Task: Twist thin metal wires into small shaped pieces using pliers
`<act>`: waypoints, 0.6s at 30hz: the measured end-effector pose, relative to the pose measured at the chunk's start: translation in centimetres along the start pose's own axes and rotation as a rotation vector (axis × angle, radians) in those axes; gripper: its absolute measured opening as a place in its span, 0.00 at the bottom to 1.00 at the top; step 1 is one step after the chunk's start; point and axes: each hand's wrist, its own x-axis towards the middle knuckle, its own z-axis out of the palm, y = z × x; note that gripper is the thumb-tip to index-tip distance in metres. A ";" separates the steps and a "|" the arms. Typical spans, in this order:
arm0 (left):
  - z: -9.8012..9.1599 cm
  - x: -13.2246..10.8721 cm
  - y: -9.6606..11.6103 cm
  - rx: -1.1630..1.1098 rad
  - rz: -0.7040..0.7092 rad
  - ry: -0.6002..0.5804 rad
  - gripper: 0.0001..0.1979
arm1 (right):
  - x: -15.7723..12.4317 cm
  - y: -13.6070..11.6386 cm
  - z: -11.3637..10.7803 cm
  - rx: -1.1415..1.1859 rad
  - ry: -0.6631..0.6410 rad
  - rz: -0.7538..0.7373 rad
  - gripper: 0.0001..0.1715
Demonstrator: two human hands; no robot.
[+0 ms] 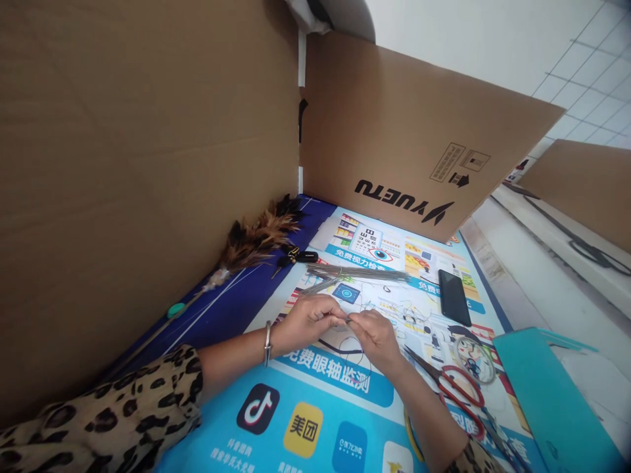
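Note:
My left hand [311,320] and my right hand [375,336] meet over the printed poster sheet [305,387], thumbs and fingers pinched together. A tiny dark piece shows between the fingertips; its kind is too small to tell. Thin dark strands curve on the sheet just below the hands, and I cannot tell whether they join the piece. Beyond the fingers lies a bundle of thin grey wires [365,272]. Red-handled scissors [451,387] rest beside my right forearm, blades pointing toward the wires.
Tall cardboard panels [394,125] stand at the left and back. A brown feather duster [259,236] leans along the left panel near a black-handled tool [305,256]. At the right are a black phone [454,297], a clear tape roll [474,360] and a teal folder [547,394].

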 end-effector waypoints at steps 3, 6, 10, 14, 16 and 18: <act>0.0 0.0 -0.3 0.014 0.040 -0.004 0.07 | 0.0 0.0 0.0 -0.046 -0.016 -0.011 0.12; 0.1 0.1 -0.5 0.005 0.046 -0.008 0.08 | 0.0 0.1 0.0 -0.078 0.000 -0.032 0.12; 0.1 0.4 -1.0 0.065 0.018 -0.028 0.09 | 0.0 0.5 -0.1 -0.183 0.023 -0.035 0.12; 0.1 0.5 -1.5 0.281 0.173 -0.106 0.15 | -0.1 0.7 0.0 -0.351 -0.027 -0.069 0.12; 0.2 0.4 -1.6 0.408 0.227 -0.163 0.13 | -0.1 0.6 0.2 -0.396 -0.078 -0.089 0.12; 0.4 0.1 -1.6 0.550 0.261 -0.200 0.11 | -0.2 0.5 0.3 -0.413 -0.114 -0.086 0.12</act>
